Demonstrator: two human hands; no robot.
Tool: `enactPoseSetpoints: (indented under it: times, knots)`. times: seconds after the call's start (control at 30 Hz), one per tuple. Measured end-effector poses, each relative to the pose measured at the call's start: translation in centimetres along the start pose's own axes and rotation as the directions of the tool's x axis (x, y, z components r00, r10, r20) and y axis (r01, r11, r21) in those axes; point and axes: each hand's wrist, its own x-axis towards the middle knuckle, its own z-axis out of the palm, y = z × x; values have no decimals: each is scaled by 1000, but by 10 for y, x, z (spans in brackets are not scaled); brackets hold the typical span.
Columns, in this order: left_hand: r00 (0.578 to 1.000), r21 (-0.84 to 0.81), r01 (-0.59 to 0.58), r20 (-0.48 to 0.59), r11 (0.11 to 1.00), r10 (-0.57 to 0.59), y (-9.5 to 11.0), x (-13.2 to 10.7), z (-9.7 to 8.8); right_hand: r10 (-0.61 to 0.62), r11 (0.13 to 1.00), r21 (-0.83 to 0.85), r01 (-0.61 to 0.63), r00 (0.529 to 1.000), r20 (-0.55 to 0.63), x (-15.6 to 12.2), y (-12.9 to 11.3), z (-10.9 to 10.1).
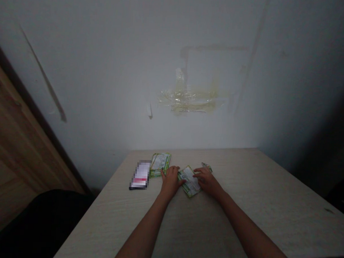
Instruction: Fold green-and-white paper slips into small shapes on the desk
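A small pile of green-and-white printed cards [190, 181] lies askew on the table between my two hands. My left hand [170, 180] rests at its left, fingers spread, the thumb at the edge of these cards. Its outer fingers reach to the lower edge of a second pile of similar cards [161, 161], which lies farther back and to the left. From the other side my right hand [206, 181] touches the middle pile with its fingertips, fingers apart. Just beyond the right hand a small printed piece [206, 166] shows, partly covered by it.
A phone [140, 175] with a blurred-out screen lies left of the cards. The pale wooden table [256, 199] meets a white wall [105, 85] with old tape [190, 101] on it. Dark cloth [44, 218] and a wooden panel [25, 127] stand at the left.
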Motion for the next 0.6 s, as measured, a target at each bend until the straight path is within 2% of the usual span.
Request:
enactPoseSetpoints:
  times: [0.33, 0.6]
  knots:
    - [998, -63, -56, 15, 996, 57, -2, -2, -3, -37, 997, -60, 46, 990, 137, 2, -7, 0]
    - [990, -92, -136, 27, 986, 139, -2, -3, -11, -32, 985, -164, 59, 986, 166, 1, -17, -7]
